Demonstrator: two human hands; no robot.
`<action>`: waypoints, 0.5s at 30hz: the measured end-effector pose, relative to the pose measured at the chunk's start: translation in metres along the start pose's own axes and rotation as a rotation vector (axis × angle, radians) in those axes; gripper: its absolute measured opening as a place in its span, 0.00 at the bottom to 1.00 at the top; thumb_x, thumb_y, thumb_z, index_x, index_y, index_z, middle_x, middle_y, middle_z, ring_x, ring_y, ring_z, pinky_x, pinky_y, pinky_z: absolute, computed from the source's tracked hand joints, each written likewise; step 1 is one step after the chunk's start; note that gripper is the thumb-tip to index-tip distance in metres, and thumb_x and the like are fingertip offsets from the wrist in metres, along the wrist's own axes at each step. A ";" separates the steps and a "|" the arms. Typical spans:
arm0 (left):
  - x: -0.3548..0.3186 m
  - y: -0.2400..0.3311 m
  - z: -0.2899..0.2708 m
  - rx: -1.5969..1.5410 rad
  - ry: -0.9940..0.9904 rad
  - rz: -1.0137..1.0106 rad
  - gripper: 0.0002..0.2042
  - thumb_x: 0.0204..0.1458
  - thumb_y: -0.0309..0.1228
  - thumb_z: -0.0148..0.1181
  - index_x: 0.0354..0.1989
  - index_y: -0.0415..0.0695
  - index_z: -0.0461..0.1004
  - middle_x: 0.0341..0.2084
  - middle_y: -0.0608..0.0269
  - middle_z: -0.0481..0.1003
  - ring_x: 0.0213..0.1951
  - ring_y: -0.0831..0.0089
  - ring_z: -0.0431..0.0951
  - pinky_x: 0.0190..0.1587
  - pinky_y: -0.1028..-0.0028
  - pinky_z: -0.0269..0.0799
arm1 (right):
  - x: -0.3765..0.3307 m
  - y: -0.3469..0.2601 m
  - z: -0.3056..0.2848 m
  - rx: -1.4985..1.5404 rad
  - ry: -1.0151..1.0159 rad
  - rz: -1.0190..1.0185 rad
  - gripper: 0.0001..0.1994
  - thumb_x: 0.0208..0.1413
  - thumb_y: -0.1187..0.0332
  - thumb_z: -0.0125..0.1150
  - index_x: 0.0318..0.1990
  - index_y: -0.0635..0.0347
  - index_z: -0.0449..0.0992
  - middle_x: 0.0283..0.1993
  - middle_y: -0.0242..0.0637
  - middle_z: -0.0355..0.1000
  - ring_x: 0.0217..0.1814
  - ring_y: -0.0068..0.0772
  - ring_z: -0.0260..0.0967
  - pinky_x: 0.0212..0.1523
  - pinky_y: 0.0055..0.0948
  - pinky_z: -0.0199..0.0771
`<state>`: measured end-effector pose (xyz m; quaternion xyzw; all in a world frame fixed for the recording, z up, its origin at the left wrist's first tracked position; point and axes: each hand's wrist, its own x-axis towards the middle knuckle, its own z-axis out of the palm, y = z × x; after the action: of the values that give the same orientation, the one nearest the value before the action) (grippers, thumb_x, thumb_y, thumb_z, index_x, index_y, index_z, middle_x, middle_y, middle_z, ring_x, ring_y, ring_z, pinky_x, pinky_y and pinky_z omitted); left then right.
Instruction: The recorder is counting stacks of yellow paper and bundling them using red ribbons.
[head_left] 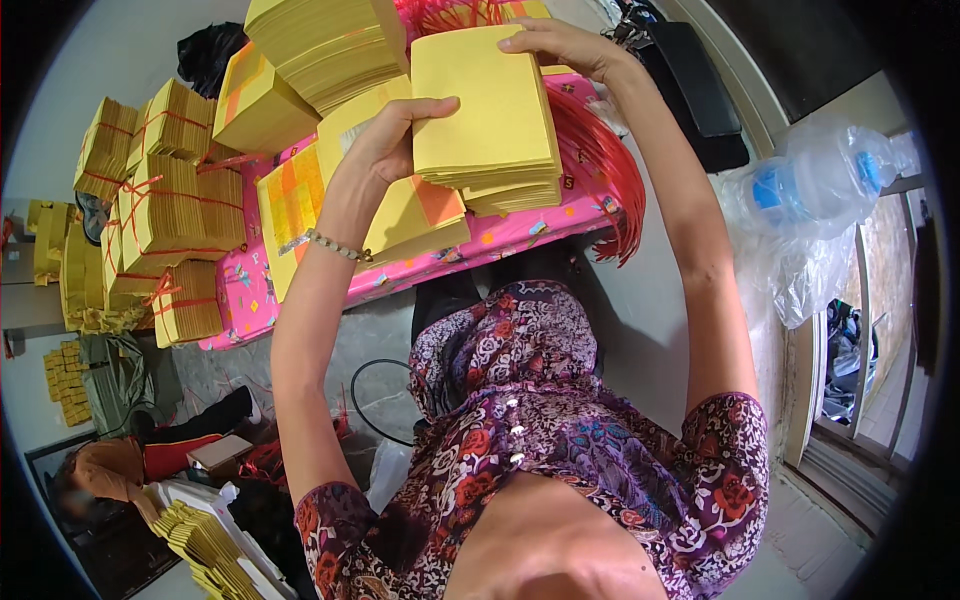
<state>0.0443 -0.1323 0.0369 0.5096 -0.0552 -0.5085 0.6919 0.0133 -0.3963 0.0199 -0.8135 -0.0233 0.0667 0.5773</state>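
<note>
Two hands: we grip the yellow paper stack (pixel 487 110) at frame top.
Left hand (pixel 385 140): clamps the side edge, squaring sheets.
Right hand (pixel 560 45): fingers press the top corner.

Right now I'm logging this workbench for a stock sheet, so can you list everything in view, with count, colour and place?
held paper stack: one, yellow, gripped between both hands above the table
loose paper stacks: several, yellow, some with orange patches, on the far part of the table
tied paper bundles: about seven, yellow with red string, at the table's left end
table: one, pink patterned cover
red strings: one bunch, hanging over the table's right edge
plastic bottle: one, clear with blue, inside a clear bag at right
black bag: one, beyond the table at right
bracelet: one, beaded, on the left wrist
left hand: grips the stack's left edge
right hand: grips the stack's top edge
</note>
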 end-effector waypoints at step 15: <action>0.023 -0.009 0.004 0.100 -0.019 -0.072 0.22 0.49 0.24 0.59 0.53 0.32 0.63 0.46 0.50 0.71 0.47 0.62 0.74 0.51 0.63 0.72 | -0.011 0.037 0.016 0.112 0.018 -0.020 0.26 0.52 0.58 0.59 0.55 0.64 0.67 0.49 0.36 0.70 0.51 0.23 0.66 0.53 0.22 0.62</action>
<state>0.0467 -0.1523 0.0217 0.5403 -0.0688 -0.5346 0.6462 -0.0012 -0.3953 -0.0193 -0.7801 -0.0224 0.0548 0.6228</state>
